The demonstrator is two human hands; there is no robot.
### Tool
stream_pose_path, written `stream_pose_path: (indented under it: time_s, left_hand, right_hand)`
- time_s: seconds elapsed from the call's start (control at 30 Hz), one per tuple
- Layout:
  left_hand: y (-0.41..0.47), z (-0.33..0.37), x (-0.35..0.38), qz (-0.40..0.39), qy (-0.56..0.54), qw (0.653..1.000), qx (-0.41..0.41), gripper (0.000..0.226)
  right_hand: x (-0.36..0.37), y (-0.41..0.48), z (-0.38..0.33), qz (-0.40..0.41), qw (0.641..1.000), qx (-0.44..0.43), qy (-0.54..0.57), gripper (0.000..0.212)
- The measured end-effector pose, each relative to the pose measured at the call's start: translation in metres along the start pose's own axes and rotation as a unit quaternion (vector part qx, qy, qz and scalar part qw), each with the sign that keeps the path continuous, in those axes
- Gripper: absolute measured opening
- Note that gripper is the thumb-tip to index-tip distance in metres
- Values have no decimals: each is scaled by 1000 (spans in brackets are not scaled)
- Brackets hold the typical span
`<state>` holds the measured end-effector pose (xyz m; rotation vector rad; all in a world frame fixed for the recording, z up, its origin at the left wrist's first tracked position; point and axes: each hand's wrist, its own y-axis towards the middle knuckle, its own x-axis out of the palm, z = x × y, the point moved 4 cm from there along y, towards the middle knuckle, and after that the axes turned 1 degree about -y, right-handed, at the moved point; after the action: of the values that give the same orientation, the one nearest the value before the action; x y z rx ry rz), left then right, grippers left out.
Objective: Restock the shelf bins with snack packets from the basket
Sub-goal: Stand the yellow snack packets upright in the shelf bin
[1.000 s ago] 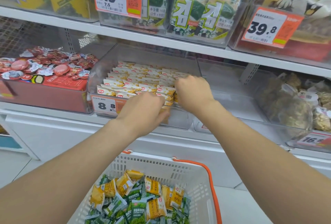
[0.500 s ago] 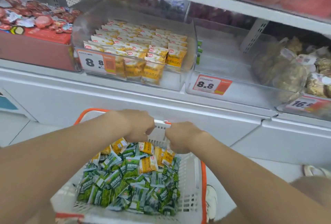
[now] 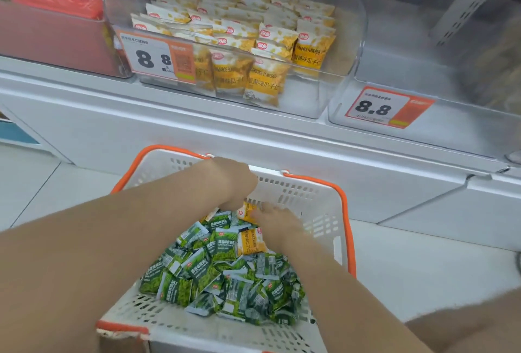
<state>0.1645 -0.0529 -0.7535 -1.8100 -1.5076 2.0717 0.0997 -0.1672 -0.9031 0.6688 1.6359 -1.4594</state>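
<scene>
Two bare forearms come in from the bottom edge, the left broad across the lower left, the right rising from the lower right, and they converge over the white basket (image 3: 296, 192) with its orange rim, down on the pale floor (image 3: 423, 268).

Inside it, a heap of green packets (image 3: 222, 248) fills the near and middle part. At the far end of that heap, two yellow ones show: a yellow packet (image 3: 251, 242) lying flat just beside the right wrist, and a second yellow packet (image 3: 244, 211) right between the two hands.

The left hand (image 3: 234, 180) is bent sharply down at the wrist, knuckles up, its fingers dipping out of sight behind the hand towards that second yellow packet, so there's no telling whether they are clamped or loose. The right hand (image 3: 277, 221) lies low, back upward, fingertips reaching onto the same packet. It's blurred, and I can't say if it pinches or only touches.

Beyond the basket runs the white shelf ledge (image 3: 197, 127). On it sits the clear bin (image 3: 338, 70), with rows of yellow bin packets (image 3: 265, 82) standing upright and a price tag (image 3: 156, 59) reading 8.8 on its front. To its right is a second clear bin (image 3: 423, 70), tagged 8.8 too. At far left sits a red box (image 3: 56, 28).
</scene>
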Motion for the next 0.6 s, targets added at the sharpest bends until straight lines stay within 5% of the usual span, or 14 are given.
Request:
stream_pose_path:
  time_s: [0.13, 0.33, 0.47, 0.6]
  left_hand:
    - [10, -4, -2, 4, -11, 1000, -7, 30]
    - [15, -8, -3, 13, -45, 999, 3, 31]
    - [13, -10, -4, 10, -50, 999, 4, 28]
    - [6, -17, -7, 16, -50, 999, -4, 19]
  right_hand:
    - [3, 22, -23, 2, 997, -42, 66, 96]
    - [4, 29, -47, -12, 1000, -10, -3, 63]
    - [5, 29, -43, 22, 1000, 3, 5, 71]
    - [3, 25, -36, 29, 999, 15, 25, 50]
